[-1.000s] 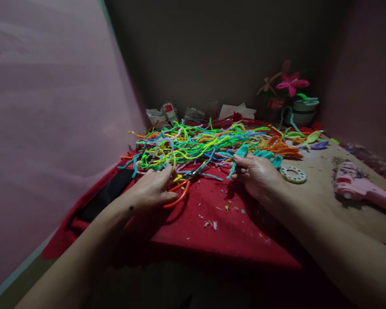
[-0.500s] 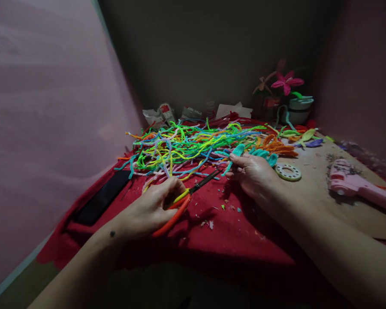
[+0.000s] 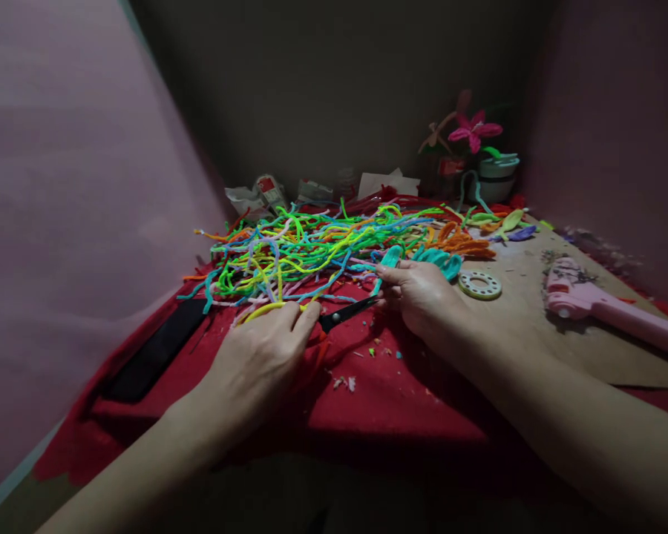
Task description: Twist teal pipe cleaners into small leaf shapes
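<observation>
My left hand (image 3: 256, 363) is closed round the orange handles of a pair of scissors (image 3: 345, 313), whose black blades point right toward my right hand. My right hand (image 3: 417, 293) pinches a teal pipe-cleaner piece (image 3: 387, 263) with looped petals (image 3: 439, 259) beside it. Both hands rest on a red cloth (image 3: 390, 393). A big tangle of coloured pipe cleaners (image 3: 312, 248) lies just beyond the hands.
A white ring-shaped disc (image 3: 479, 285) and a pink glue gun (image 3: 595, 304) lie on brown board at the right. A pink pipe-cleaner flower in a pot (image 3: 482, 156) stands at the back. Small clippings dot the cloth. A black strip (image 3: 156, 356) lies at the left.
My left hand lifted the scissors out of the pipe-cleaner tangle and brought their blades toward my right hand. The right hand kept its hold on the teal piece.
</observation>
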`<state>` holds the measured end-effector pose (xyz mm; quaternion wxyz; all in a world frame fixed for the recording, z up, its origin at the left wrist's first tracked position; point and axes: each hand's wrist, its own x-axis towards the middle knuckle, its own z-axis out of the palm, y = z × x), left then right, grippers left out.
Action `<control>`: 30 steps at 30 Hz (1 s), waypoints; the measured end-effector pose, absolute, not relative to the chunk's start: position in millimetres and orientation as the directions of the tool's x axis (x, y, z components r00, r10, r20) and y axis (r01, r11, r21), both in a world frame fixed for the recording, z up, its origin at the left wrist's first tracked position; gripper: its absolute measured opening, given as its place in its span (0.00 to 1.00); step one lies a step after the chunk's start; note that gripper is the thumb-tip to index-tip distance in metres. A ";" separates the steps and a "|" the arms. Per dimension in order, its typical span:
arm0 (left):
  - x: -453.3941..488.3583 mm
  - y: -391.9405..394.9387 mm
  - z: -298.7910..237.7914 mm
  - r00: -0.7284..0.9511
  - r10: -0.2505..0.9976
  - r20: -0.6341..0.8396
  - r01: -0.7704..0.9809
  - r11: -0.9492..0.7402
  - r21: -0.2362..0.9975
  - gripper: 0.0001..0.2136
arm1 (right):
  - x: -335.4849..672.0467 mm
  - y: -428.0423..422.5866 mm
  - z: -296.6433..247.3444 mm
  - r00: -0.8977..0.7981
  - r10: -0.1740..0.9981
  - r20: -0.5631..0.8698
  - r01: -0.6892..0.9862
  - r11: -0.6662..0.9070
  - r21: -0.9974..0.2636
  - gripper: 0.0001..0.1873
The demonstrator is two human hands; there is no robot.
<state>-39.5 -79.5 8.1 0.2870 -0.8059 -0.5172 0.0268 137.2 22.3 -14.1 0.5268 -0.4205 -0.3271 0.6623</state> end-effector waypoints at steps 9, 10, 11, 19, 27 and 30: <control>-28.2 -75.9 24.1 0.636 0.705 0.315 0.654 -0.275 -0.705 0.15 | 138.4 18.3 -11.6 -0.130 0.975 -0.183 -0.388 -0.219 -0.895 0.12; -27.9 -75.7 24.4 0.644 0.697 0.314 0.648 -0.279 -0.709 0.15 | 138.4 18.1 -11.1 -0.133 0.974 -0.183 -0.388 -0.221 -0.895 0.12; -27.7 -75.8 24.8 0.650 0.693 0.313 0.645 -0.285 -0.709 0.15 | 138.6 17.9 -10.6 -0.136 0.973 -0.188 -0.383 -0.227 -0.896 0.13; -25.8 -79.9 26.5 0.648 0.700 0.299 0.641 -0.289 -0.711 0.15 | 138.7 17.0 -8.8 -0.155 0.961 -0.227 -0.390 -0.271 -0.880 0.12; -27.4 -83.4 24.5 0.642 0.708 0.293 0.640 -0.285 -0.714 0.16 | 137.6 20.5 -11.8 -0.101 0.964 -0.246 -0.338 -0.266 -0.903 0.14; -27.7 -85.0 24.4 0.632 0.722 0.281 0.642 -0.284 -0.712 0.16 | 137.3 20.4 -11.4 -0.092 0.964 -0.251 -0.278 -0.267 -0.923 0.14</control>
